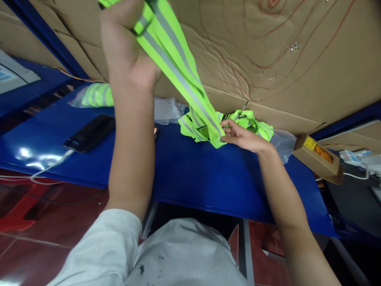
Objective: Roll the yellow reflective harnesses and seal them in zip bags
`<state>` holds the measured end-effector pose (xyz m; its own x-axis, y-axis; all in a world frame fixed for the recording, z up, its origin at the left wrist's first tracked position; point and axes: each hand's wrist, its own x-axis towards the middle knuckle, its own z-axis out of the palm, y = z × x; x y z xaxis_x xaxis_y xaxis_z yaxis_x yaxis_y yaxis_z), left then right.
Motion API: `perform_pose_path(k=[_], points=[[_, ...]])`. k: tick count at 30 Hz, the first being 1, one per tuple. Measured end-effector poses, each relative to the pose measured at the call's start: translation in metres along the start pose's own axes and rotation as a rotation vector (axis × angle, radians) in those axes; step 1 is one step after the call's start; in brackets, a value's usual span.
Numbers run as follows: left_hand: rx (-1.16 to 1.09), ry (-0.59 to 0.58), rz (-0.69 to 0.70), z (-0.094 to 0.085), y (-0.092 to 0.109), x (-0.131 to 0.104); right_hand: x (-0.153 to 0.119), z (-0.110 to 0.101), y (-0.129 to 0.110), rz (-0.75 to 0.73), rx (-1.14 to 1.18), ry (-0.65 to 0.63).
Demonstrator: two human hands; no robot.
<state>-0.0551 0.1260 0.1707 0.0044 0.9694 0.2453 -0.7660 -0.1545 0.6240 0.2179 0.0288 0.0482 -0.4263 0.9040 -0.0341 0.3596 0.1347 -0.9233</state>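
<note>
At eleven o'clock, left grip [122, 35] closed on straps [181, 75]; right grip [242, 137] pinches lower end. Bagged bundle [98, 95] at ten; loose pile [264, 130] at two, unbagged.

Glossy, smooth blue tabletop [190, 171]; matt brown cardboard [285, 71]; woven-looking neon straps [178, 67].

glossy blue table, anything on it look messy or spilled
No spill visible. The neon-green fabric straps with grey stripes around the right hand look loosely tangled, unlike the green striped bundle in clear plastic at left.
</note>
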Motion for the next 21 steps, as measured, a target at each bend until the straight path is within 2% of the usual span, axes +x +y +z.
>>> perform_pose_path(k=[2, 4, 5, 8, 9, 11, 13, 17, 21], points=[[0.022, -0.241, 0.028, 0.007, -0.008, -0.012, -0.006, -0.008, -0.005, -0.001, -0.129, 0.038], [0.112, -0.435, -0.06, 0.016, -0.02, -0.028, -0.017, -0.016, -0.021, -0.065, -0.207, 0.121], [0.154, -0.509, -0.118, 0.02, -0.027, -0.037, -0.024, -0.019, -0.032, -0.133, -0.203, 0.186], [0.184, -0.759, -0.284, 0.03, -0.051, -0.064, -0.046, -0.022, -0.068, -0.413, -0.095, 0.503], [0.179, -0.841, -0.346, 0.033, -0.058, -0.072, -0.053, -0.021, -0.078, -0.461, -0.082, 0.583], [0.17, -0.951, -0.446, 0.037, -0.073, -0.086, -0.064, -0.017, -0.091, -0.463, -0.099, 0.672], [0.163, -0.961, -0.473, 0.041, -0.086, -0.094, -0.071, -0.012, -0.096, -0.422, -0.138, 0.705], [0.16, -0.831, -0.571, 0.047, -0.106, -0.097, -0.072, -0.008, -0.094, -0.424, -0.153, 0.793], [0.131, -0.783, -0.642, 0.051, -0.113, -0.097, -0.06, -0.006, -0.092, -0.462, -0.135, 0.91]])
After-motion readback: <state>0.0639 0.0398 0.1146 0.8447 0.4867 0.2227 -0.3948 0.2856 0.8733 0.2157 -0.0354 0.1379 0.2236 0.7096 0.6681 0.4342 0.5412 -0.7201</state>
